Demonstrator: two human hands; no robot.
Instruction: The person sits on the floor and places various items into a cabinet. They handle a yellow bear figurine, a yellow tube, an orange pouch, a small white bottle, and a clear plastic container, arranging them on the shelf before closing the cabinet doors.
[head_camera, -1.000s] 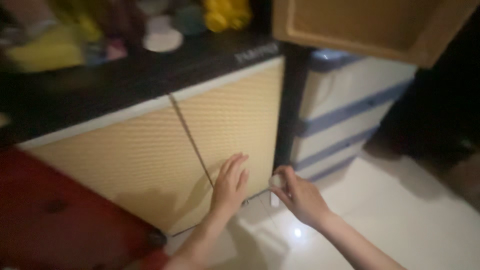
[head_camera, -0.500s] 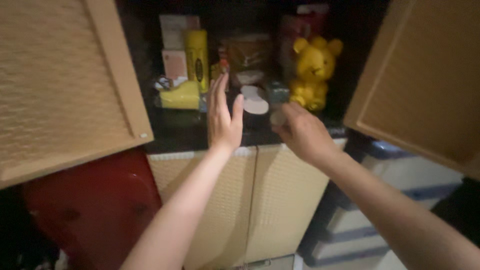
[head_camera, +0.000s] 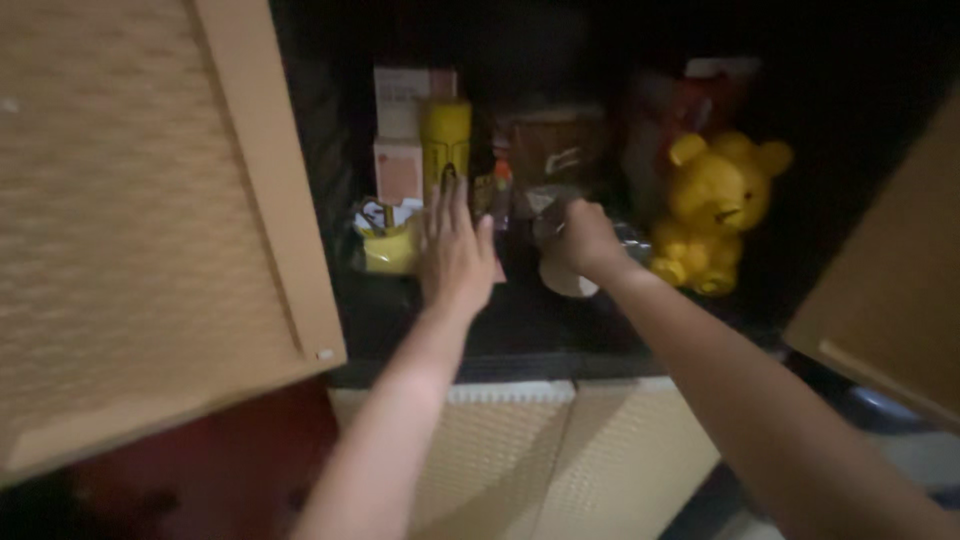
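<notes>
Both my arms reach into an open upper cabinet with a dark shelf (head_camera: 530, 335). My left hand (head_camera: 455, 250) is flat and open, fingers pointing in, just right of a yellow packet (head_camera: 388, 248) and below a tall yellow bottle (head_camera: 445, 135). My right hand (head_camera: 585, 240) is curled shut on a small grey object (head_camera: 545, 205) in front of a brown container (head_camera: 555, 150). A white round disc (head_camera: 568, 283) lies under that hand. A yellow bear figure (head_camera: 715, 205) stands to its right.
The left cabinet door (head_camera: 150, 250) hangs open close to my left arm, and the right door (head_camera: 890, 300) is open at the far right. Pink boxes (head_camera: 400, 130) stand at the shelf's back. Woven lower doors (head_camera: 540, 460) are shut. A red surface (head_camera: 200, 470) sits at lower left.
A second ago both hands were down at the lower doors near the floor. They rose to the upper shelf and have now pushed deeper in, the right hand still curled on a small object.
</notes>
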